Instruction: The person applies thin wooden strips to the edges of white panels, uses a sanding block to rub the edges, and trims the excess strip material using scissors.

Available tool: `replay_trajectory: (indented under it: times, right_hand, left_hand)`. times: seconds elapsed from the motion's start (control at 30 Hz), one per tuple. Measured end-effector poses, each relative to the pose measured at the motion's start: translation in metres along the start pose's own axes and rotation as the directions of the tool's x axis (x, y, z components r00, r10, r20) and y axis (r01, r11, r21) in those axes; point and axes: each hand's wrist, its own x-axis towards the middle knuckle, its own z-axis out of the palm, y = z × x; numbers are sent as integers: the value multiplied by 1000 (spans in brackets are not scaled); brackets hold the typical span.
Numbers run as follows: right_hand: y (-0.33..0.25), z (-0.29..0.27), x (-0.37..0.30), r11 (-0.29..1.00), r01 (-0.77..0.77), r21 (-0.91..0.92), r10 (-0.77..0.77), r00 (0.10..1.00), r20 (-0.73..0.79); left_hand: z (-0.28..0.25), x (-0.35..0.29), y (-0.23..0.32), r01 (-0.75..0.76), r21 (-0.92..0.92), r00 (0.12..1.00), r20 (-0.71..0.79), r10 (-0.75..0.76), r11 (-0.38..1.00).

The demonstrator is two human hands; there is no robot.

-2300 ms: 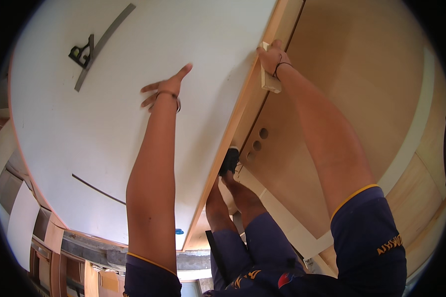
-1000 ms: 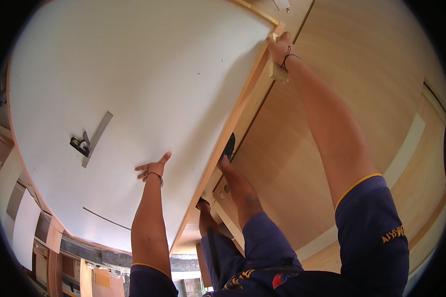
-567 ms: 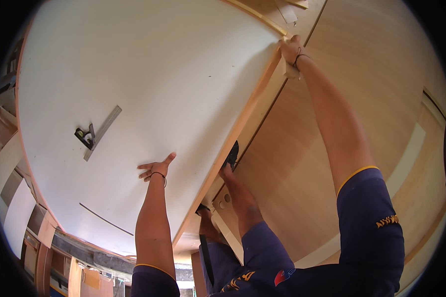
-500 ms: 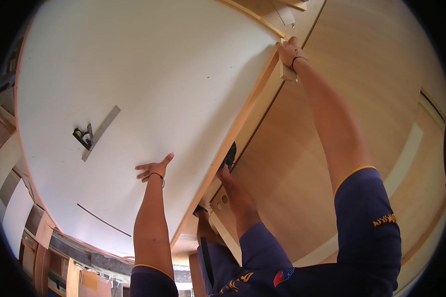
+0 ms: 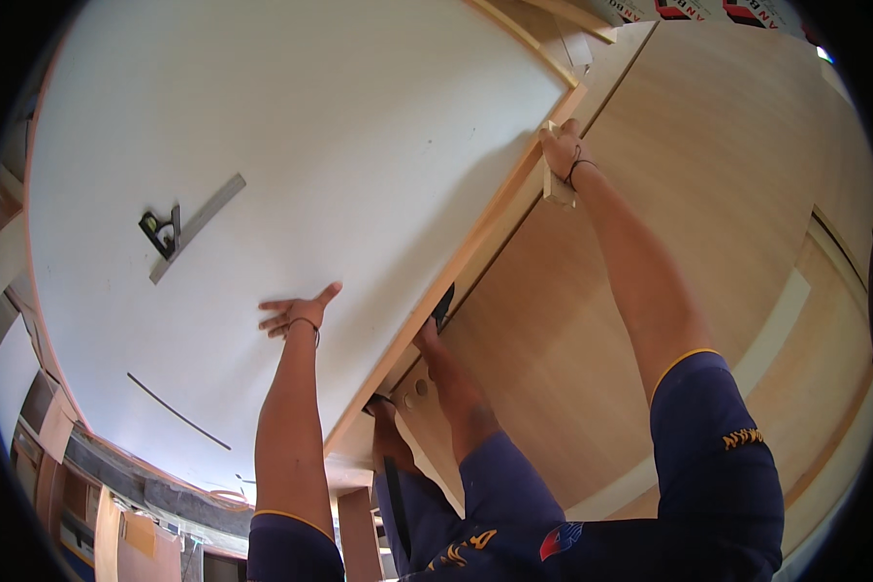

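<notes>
A large white board [image 5: 359, 126] with a light wooden edge [image 5: 475, 238] stretches out before me. My left hand [image 5: 297, 312] lies spread on its face, thumb out, holding nothing. On the far right, my right hand [image 5: 565, 150] is closed round a small pale wood block [image 5: 559, 191] and presses it to the board's right edge, a short way below the far corner. A combination square [image 5: 199, 228] with a black head rests on the board, left of my left hand. Nearer to me lies a thin dark strip or line [image 5: 177, 412].
A broad plywood panel [image 5: 601, 320] is to the right, behind my right arm. My leg and foot [image 5: 443, 310] are under the board's edge. Wood pieces [image 5: 572, 19] sit past the far corner; shelves and offcuts [image 5: 53, 422] stand at the left.
My right hand and the wood block have slid along the edge toward me, away from the far corner. My left hand stays spread on the board. The view has shifted slightly.
</notes>
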Motion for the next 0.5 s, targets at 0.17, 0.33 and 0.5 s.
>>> replay_trajectory:
  times: [0.17,0.33,0.5]
  right_hand:
    - [3,41,-50,1000,-22,19,20,996,86]
    - [6,99,-112,1000,-9,20,7,993,114]
    - [2,163,-185,995,-66,81,52,985,164]
  left_hand:
    - [-12,-14,4,-43,-44,999,21,44,998]
    - [-17,-26,-7,-155,-140,985,49,164,978]
    - [-16,-17,-24,-324,-177,938,70,340,929]
